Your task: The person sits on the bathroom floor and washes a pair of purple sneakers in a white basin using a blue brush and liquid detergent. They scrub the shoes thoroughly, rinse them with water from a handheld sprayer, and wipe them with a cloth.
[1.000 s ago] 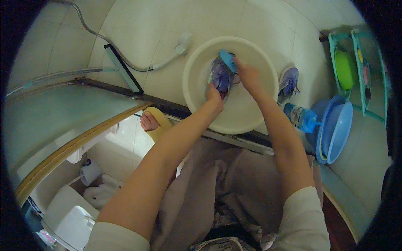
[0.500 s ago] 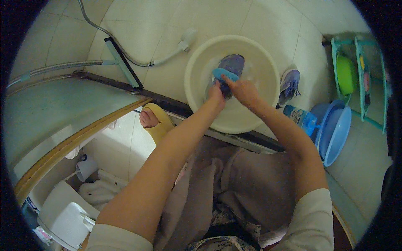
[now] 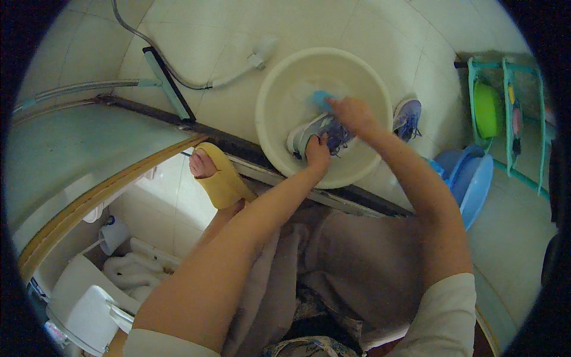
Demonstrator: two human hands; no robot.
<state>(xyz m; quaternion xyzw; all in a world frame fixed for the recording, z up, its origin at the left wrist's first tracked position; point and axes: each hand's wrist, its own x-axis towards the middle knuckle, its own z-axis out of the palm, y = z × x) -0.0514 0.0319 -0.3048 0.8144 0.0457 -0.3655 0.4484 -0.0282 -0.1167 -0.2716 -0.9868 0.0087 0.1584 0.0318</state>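
A cream basin (image 3: 266, 140) stands on the tiled floor in front of me. Inside it lies a purple-grey sneaker (image 3: 338, 134) with a pale sole, turned sideways, its toe toward the right. My left hand (image 3: 319, 150) grips the shoe at its opening, fingers partly tucked inside. Just above the shoe, my right hand (image 3: 355, 114) is closed around a light-blue scrub brush (image 3: 323, 99); whether the bristles touch the shoe I cannot tell. A second purple sneaker (image 3: 407, 120) with dark laces rests on the floor right of the basin.
Blue basins (image 3: 473, 184) lean at the right beside a teal rack (image 3: 505, 119) holding a green bowl (image 3: 486, 110). A shower head (image 3: 260, 56) with its hose and a squeegee (image 3: 169, 86) lie at the left. A dark door track (image 3: 238, 146) crosses before me; my foot wears a yellow slipper (image 3: 217, 178).
The sneaker has turned from upright to sideways, its toe swinging right. My left hand has moved lower with it. The brush has come off the shoe's upper and shifted slightly up.
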